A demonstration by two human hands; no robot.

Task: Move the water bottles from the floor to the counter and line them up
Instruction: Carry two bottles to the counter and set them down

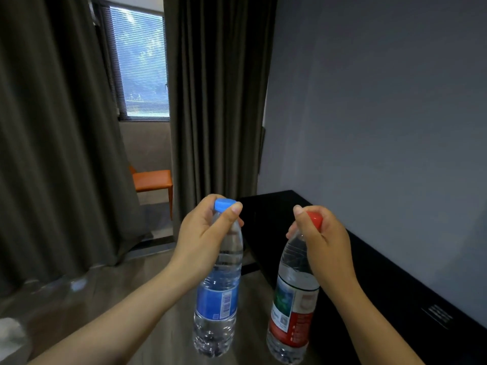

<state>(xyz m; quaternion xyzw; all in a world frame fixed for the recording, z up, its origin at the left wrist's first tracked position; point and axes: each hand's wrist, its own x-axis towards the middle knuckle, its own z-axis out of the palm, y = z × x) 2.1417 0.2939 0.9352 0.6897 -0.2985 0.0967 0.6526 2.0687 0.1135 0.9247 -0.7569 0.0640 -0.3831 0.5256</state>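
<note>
Facing a plain grey wall (369, 101) taking up the whole right side. Seeing dark curtains (52, 127) hanging in heavy folds on the left and in the middle, parting around a window (139, 61) with slatted blinds. Looking down on a grey-brown floor (92, 299) spreading out below the curtains. Noting a long black bench (390, 299) running along the foot of the wall. Catching an orange chair (152, 180) standing beyond the gap in the curtains, under the window.

Holding two clear plastic water bottles in the air, side by side and apart, over the floor just at the left edge of the bench, resting on neither. Gripping the blue bottle (218, 299) by the neck with the left hand (208, 235), fingers and thumb curling tight round it just under the cap. Keeping it close to upright, showing a blue label with a white barcode patch round the middle, water reaching up past the label, and a dimpled base.

Gripping the red bottle (292, 312) the same way with the right hand (321, 238), thumb lying along the neck. Letting it lean a little, showing a red and white label with a green picture panel and a dark ring above.

Peeking out above the fingers, a blue cap (224, 204) and a red cap (315, 219).
</note>
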